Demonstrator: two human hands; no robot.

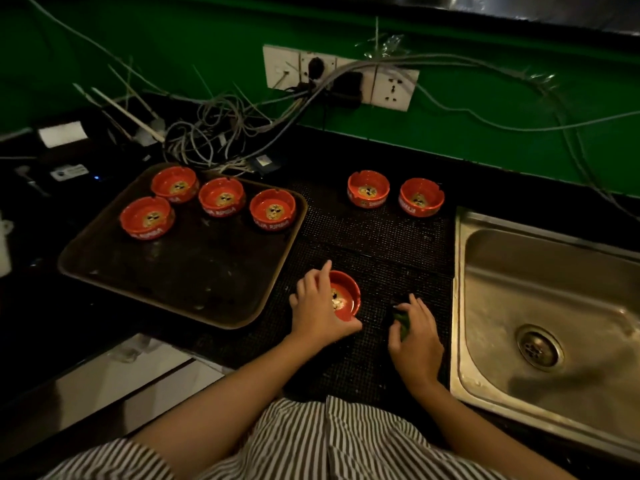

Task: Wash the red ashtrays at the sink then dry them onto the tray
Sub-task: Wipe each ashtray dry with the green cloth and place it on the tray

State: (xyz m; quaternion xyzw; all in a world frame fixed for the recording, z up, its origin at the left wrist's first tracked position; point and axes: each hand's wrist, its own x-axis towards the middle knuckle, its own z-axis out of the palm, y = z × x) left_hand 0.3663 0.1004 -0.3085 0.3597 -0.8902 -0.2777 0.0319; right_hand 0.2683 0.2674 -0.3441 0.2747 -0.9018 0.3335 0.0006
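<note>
The left hand [318,306] grips a red ashtray [344,296] on the dark surface [381,237]; the right hand [415,337], nearer the sink [540,306], holds a green scrubber [401,322].

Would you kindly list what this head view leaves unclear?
- Green object under the right hand: fingers cover it; sponge or cloth, unclear.
- Red round ashtray in the left hand: near rim hidden.
- Steel sink: tap out of frame.
- Ashtrays' wetness: too dark.
</note>
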